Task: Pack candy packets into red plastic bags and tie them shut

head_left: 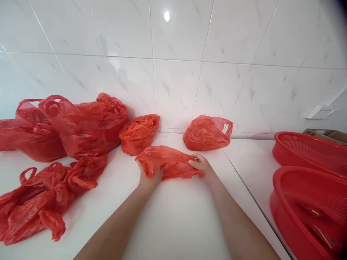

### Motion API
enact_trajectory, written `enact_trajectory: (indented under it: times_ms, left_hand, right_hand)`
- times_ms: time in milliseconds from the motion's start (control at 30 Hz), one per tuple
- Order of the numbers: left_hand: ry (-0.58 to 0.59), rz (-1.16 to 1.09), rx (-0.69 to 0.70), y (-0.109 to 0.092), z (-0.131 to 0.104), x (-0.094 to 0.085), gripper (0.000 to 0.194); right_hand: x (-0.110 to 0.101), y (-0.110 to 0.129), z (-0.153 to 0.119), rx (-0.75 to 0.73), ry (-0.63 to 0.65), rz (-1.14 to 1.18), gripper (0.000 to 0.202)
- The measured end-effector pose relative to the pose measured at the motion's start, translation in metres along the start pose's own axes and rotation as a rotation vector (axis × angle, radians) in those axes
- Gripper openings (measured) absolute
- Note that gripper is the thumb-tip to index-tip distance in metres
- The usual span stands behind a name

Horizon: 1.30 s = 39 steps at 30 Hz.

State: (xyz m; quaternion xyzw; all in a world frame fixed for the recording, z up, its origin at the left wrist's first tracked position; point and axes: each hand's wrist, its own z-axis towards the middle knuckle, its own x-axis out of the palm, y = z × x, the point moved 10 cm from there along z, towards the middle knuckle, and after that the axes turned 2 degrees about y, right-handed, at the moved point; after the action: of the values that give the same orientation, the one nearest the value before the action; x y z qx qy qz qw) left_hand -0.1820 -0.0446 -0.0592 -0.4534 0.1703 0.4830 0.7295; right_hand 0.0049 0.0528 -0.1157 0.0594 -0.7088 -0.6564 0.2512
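Two hands on one red bag (170, 162), at 12 o'clock over the white table (176, 224): left hand (149, 180) grips its 8 o'clock end, right hand (204, 167) its 3. Step looks like straightening; next move likely calls for gentle tension.

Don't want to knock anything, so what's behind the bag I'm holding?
Behind the held bag: a squat bag at left, a handled bag at right, then the tiled wall. Whatever the held bag covers can't be seen.
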Motion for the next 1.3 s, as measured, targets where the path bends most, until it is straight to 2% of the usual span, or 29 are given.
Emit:
enact_trajectory:
  times_ms: [67,167,267,333,400,433,500,567,600,633,667,700,767,800,833,867,933,1000,1067,1133,1200,1300]
  left_hand:
    - [-0.035,0.044,-0.012,0.007,0.002,-0.01,0.017]
    - [-0.057,0.172,0.022,0.003,0.004,-0.017,0.015]
    - [-0.006,0.291,0.084,-0.009,0.003,-0.01,0.025]
    - [0.033,0.324,0.123,-0.017,0.001,-0.003,0.029]
    - [0.045,0.31,0.165,-0.025,-0.001,0.001,0.03]
    - [0.044,0.294,0.184,-0.029,-0.002,0.002,0.03]
    - [0.045,0.267,0.214,-0.036,-0.004,0.003,0.031]
    - [0.047,0.25,0.233,-0.041,-0.005,0.005,0.031]
    - [0.044,0.244,0.237,-0.043,-0.006,0.005,0.031]
    - [0.037,0.24,0.238,-0.045,-0.006,0.005,0.031]
    - [0.031,0.237,0.238,-0.046,-0.007,0.004,0.031]
    - [0.027,0.235,0.239,-0.046,-0.008,0.005,0.032]
    - [0.028,0.238,0.247,-0.047,-0.01,0.006,0.035]
    - [0.031,0.242,0.254,-0.047,-0.011,0.007,0.038]
    - [0.031,0.25,0.262,-0.047,-0.012,0.008,0.04]
    - [0.029,0.265,0.265,-0.045,-0.012,0.009,0.042]
    - [0.025,0.318,0.242,-0.037,-0.009,0.009,0.044]
    - [0.022,0.392,0.152,-0.019,-0.002,0.007,0.045]
    - [0.009,0.451,0.012,0.003,0.005,-0.001,0.045]
    - [-0.018,0.466,-0.091,0.019,0.01,-0.012,0.042]
    - [-0.06,0.447,-0.07,0.018,0.012,-0.023,0.034]
    - [-0.167,0.393,0.142,-0.011,0.004,-0.038,0.017]
  right_hand:
    - [-0.024,0.006,0.003,-0.039,-0.151,-0.024,0.032]
    - [-0.049,0.01,0.005,-0.061,-0.295,-0.016,0.023]
    - [-0.062,0.017,0.005,-0.043,-0.345,0.007,0.026]
    - [-0.063,0.026,0.005,-0.03,-0.311,0.041,0.033]
    - [-0.063,0.042,0.002,-0.042,-0.312,0.073,0.039]
    - [-0.065,0.053,-0.002,-0.064,-0.353,0.059,0.038]
    - [-0.071,0.088,-0.022,-0.172,-0.536,-0.097,0.035]
    - [-0.061,0.135,-0.054,-0.365,-0.729,-0.4,0.03]
    - [-0.046,0.155,-0.068,-0.466,-0.761,-0.557,0.026]
    - [-0.026,0.167,-0.076,-0.531,-0.72,-0.676,0.02]
    - [-0.006,0.167,-0.076,-0.533,-0.607,-0.755,0.017]
    - [0.014,0.157,-0.07,-0.486,-0.451,-0.799,0.02]
    - [0.046,0.118,-0.054,-0.331,-0.157,-0.839,0.027]
    - [0.055,0.097,-0.046,-0.278,-0.073,-0.86,0.03]
    - [0.058,0.08,-0.039,-0.26,-0.05,-0.9,0.031]
    - [0.056,0.068,-0.032,-0.287,-0.086,-0.944,0.03]
    - [0.042,0.05,-0.019,-0.311,-0.191,-1.012,0.02]
    - [0.026,0.035,-0.009,-0.256,-0.245,-1.042,0.015]
    - [0.015,0.023,-0.004,-0.138,-0.206,-1.072,0.016]
    - [0.012,0.015,-0.005,0.016,-0.112,-1.165,0.014]
    - [0.015,0.008,-0.009,0.168,-0.003,-1.3,0.016]
    - [0.025,0.01,-0.014,0.203,0.097,-1.427,0.03]
